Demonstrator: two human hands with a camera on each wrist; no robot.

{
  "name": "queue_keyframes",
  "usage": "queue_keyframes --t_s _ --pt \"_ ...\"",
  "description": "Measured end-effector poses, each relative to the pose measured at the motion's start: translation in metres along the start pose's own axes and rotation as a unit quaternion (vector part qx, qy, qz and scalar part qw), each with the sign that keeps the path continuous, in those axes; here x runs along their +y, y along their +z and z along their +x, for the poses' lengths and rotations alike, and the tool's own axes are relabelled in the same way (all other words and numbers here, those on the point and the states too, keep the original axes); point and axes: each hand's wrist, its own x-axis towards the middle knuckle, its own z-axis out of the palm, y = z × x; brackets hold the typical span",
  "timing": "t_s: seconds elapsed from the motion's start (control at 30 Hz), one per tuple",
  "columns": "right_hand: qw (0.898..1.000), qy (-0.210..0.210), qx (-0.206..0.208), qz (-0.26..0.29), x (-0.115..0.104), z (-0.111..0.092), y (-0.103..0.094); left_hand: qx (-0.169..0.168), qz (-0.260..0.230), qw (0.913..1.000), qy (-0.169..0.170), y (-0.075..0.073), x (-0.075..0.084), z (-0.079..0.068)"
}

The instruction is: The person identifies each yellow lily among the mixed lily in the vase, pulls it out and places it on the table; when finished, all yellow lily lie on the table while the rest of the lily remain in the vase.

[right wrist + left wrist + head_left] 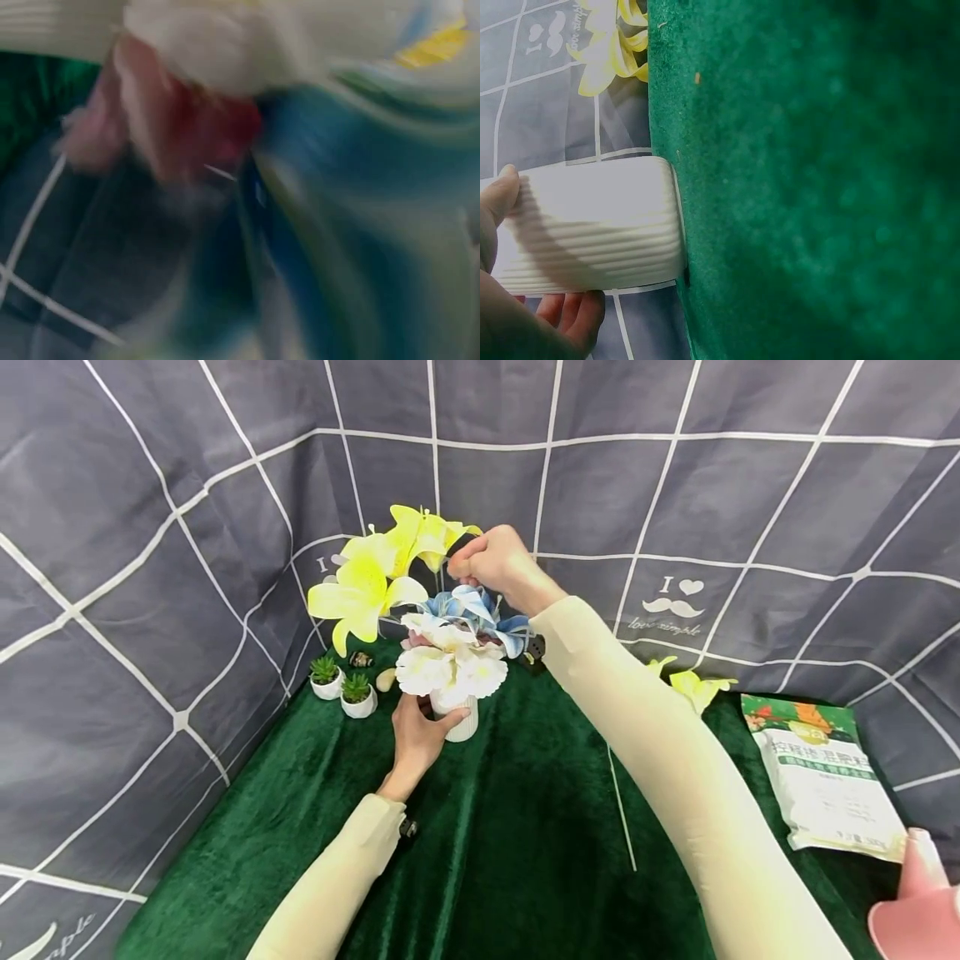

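My left hand (422, 739) grips the white ribbed vase (462, 727), thumb on one side and fingers round the other. In the left wrist view the vase (600, 225) stands on the green cloth. White flowers (450, 668), blue lilies (472, 608) and tall yellow lilies (363, 585) rise from it, with pink petals (225, 127) among them in the right wrist view. My right hand (498, 562) is raised above the blue lilies, its curled fingers pinching at the right-hand yellow lily. Its fingertips are partly hidden, and the right wrist view is blurred.
Two small potted succulents (357, 691) and a pale stone (386, 680) sit left of the vase. Another yellow lily (697, 687) lies right, its stem (621, 810) under my right arm. A white-and-green packet (825, 777) and a pink watering can (918, 914) are farther right.
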Motion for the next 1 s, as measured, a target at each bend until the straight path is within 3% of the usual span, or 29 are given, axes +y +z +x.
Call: queue_keyframes --t_s 0.23,0.5,1.0 --pt "0.999 0.028 -0.027 -0.030 0.010 0.007 0.010 -0.001 0.017 0.9998 0.005 0.006 0.002 -0.005" --pt "0.999 0.014 -0.039 -0.034 0.016 0.007 0.011 -0.005 0.011 0.9999 0.011 0.007 0.006 -0.006" --pt "0.999 -0.019 0.033 0.028 0.036 0.001 0.009 -0.006 0.007 1.0000 0.001 0.008 0.005 -0.005"
